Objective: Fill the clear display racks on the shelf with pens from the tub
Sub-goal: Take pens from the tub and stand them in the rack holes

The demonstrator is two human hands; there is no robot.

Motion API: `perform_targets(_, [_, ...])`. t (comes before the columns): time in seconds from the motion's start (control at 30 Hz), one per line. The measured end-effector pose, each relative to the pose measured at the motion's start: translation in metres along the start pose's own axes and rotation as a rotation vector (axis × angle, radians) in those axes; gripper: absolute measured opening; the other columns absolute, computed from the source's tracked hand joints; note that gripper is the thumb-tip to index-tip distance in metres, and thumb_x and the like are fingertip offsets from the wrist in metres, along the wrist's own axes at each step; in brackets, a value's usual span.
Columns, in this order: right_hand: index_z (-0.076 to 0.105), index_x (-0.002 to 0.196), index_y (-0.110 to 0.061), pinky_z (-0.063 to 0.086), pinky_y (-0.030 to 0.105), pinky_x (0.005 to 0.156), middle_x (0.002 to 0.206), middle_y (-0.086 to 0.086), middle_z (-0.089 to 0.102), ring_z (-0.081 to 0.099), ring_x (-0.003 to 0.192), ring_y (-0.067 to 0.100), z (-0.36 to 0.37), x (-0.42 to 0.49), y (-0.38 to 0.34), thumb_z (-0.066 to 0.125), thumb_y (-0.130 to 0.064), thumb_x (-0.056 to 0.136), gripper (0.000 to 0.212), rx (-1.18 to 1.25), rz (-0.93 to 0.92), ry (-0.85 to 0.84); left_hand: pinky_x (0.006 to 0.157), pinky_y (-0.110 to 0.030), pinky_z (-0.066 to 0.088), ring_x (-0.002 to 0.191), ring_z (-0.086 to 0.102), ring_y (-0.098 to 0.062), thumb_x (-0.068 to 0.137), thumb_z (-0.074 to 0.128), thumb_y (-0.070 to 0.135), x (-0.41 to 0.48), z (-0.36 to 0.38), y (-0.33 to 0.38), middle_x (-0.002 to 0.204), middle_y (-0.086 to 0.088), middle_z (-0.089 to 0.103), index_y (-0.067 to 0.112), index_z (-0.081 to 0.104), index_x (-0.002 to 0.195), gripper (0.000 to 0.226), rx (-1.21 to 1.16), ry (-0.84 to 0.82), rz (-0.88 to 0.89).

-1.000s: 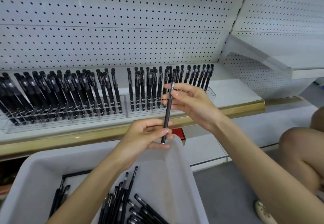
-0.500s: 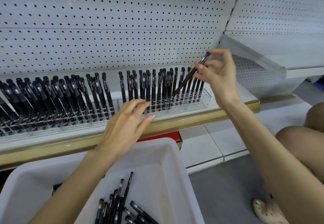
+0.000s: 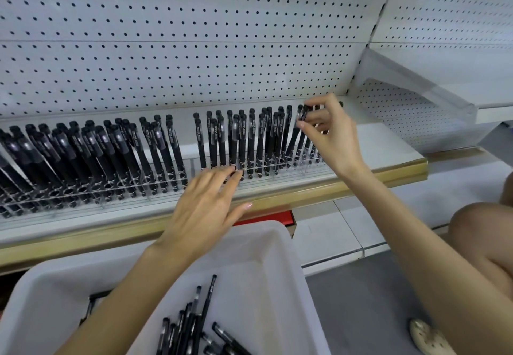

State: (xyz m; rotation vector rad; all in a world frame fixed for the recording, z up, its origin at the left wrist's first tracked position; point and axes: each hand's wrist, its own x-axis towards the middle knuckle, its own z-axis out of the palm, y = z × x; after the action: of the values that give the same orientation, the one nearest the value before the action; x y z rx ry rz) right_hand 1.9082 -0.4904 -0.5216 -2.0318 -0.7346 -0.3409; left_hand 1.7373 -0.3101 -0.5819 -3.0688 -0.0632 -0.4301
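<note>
Two clear acrylic display racks side by side on a white metal shelf [image 3: 388, 146] with a gold front strip [image 3: 394, 172]. Left rack [image 3: 83, 202] packed with black capped pens, too dense and overlapped to count. Right rack [image 3: 288, 173] with roughly twenty, upright or slightly leaning, its far right slots hidden behind the wrist.

One black pen [image 3: 301, 120] pinched near its cap between thumb and fingertips of the right hand [image 3: 330, 135], leaning, lower end down among the right rack's slots. Left hand [image 3: 206, 204] flat, fingers straight and close together, tips touching the right rack's front wall.

Below, one white plastic tub [image 3: 280, 243] with about a dozen loose black pens [image 3: 194, 318] in a heap, cut off by the frame edge and partly covered by the left forearm.

Behind, white pegboard [image 3: 194, 49]. One red block [image 3: 266, 217] under the shelf, behind the tub's rim. One bare knee [image 3: 483, 232] and one pale shoe [image 3: 427, 338] at right.
</note>
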Motion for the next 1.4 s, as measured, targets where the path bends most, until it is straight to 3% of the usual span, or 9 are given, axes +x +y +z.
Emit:
perform_targets(0.1, [0.058, 0.109, -0.022, 0.051, 0.034, 0.080, 0.088, -0.013, 0.064, 0.062, 0.089, 0.009, 0.007, -0.001, 0.011, 0.068, -0.020, 0.087, 0.024, -0.056, -0.044, -0.028, 0.101, -0.042, 0.041, 0.117, 0.057, -0.023, 0.094, 0.028, 0.058, 0.001, -0.001, -0.001, 0.130, -0.008, 0.058, 0.011, 0.053, 0.132, 0.065, 0.008, -0.010, 0.008])
perform_targets(0.2, [0.062, 0.109, -0.023, 0.043, 0.021, 0.075, 0.094, -0.004, 0.058, 0.052, 0.085, 0.013, 0.009, 0.002, 0.017, 0.071, -0.019, 0.085, 0.025, -0.080, -0.069, -0.009, 0.100, -0.043, 0.042, 0.117, 0.057, -0.024, 0.093, 0.037, 0.056, 0.001, 0.000, -0.001, 0.130, -0.008, 0.058, 0.012, 0.055, 0.131, 0.061, 0.022, -0.002, 0.013])
perform_targets(0.33, [0.067, 0.108, -0.025, 0.034, 0.005, 0.072, 0.095, -0.001, 0.053, 0.045, 0.081, -0.001, 0.006, 0.009, 0.018, 0.072, -0.020, 0.084, 0.026, -0.079, -0.074, -0.023, 0.100, -0.043, 0.043, 0.116, 0.057, -0.025, 0.090, 0.040, 0.054, 0.001, 0.000, -0.001, 0.130, -0.008, 0.057, 0.012, 0.055, 0.131, 0.061, 0.015, -0.008, 0.006])
perform_targets(0.53, [0.067, 0.117, -0.026, 0.033, 0.010, 0.077, 0.087, -0.010, 0.045, 0.042, 0.089, 0.012, 0.003, 0.016, 0.020, 0.071, -0.019, 0.084, 0.034, -0.090, -0.120, -0.068, 0.099, -0.044, 0.044, 0.115, 0.057, -0.026, 0.088, 0.043, 0.052, 0.002, 0.000, 0.000, 0.129, -0.009, 0.058, 0.010, 0.054, 0.131, 0.061, 0.005, -0.001, 0.002])
perform_targets(0.7, [0.064, 0.122, -0.026, 0.032, 0.008, 0.078, 0.088, -0.008, 0.045, 0.041, 0.087, 0.011, -0.001, 0.012, 0.019, 0.070, -0.018, 0.085, 0.039, -0.110, -0.147, -0.077, 0.101, -0.044, 0.042, 0.117, 0.055, -0.027, 0.089, 0.040, 0.052, 0.002, 0.001, -0.002, 0.131, -0.009, 0.056, 0.009, 0.053, 0.133, 0.063, -0.008, -0.021, 0.017])
perform_targets(0.83, [0.056, 0.131, -0.028, 0.035, 0.017, 0.082, 0.097, -0.005, 0.049, 0.044, 0.092, 0.012, -0.007, 0.007, 0.014, 0.069, -0.023, 0.085, 0.048, -0.178, -0.130, -0.134, 0.107, -0.045, 0.035, 0.122, 0.052, -0.027, 0.090, 0.038, 0.052, 0.001, -0.002, -0.004, 0.132, -0.010, 0.055, 0.008, 0.052, 0.134, 0.064, -0.008, -0.038, 0.039])
perform_targets(0.97, [0.048, 0.139, -0.024, 0.036, 0.030, 0.094, 0.114, 0.004, 0.053, 0.046, 0.108, 0.021, -0.015, 0.001, 0.008, 0.065, -0.037, 0.086, 0.057, -0.433, -0.225, -0.216, 0.115, -0.047, 0.026, 0.129, 0.047, -0.023, 0.090, 0.037, 0.054, -0.009, -0.009, -0.004, 0.136, -0.008, 0.052, 0.010, 0.049, 0.135, 0.064, -0.020, -0.052, 0.063])
perform_targets(1.1, [0.045, 0.141, -0.019, 0.037, 0.036, 0.100, 0.125, 0.009, 0.052, 0.046, 0.116, 0.025, -0.021, -0.015, -0.003, 0.062, -0.042, 0.088, 0.060, -0.548, -0.266, -0.246, 0.111, -0.044, 0.029, 0.125, 0.050, -0.023, 0.090, 0.039, 0.054, -0.032, -0.012, -0.004, 0.133, -0.007, 0.056, 0.010, 0.051, 0.134, 0.064, -0.026, -0.064, 0.070])
perform_targets(1.4, [0.048, 0.134, -0.013, 0.037, 0.034, 0.100, 0.126, 0.007, 0.047, 0.047, 0.117, 0.022, 0.005, -0.122, -0.035, 0.058, -0.046, 0.086, 0.059, -0.445, -0.197, -0.450, 0.112, -0.035, 0.023, 0.135, 0.036, -0.023, 0.096, 0.043, 0.049, -0.133, 0.002, -0.021, 0.146, -0.005, 0.042, 0.011, 0.038, 0.144, 0.061, -0.160, -0.184, -0.123])
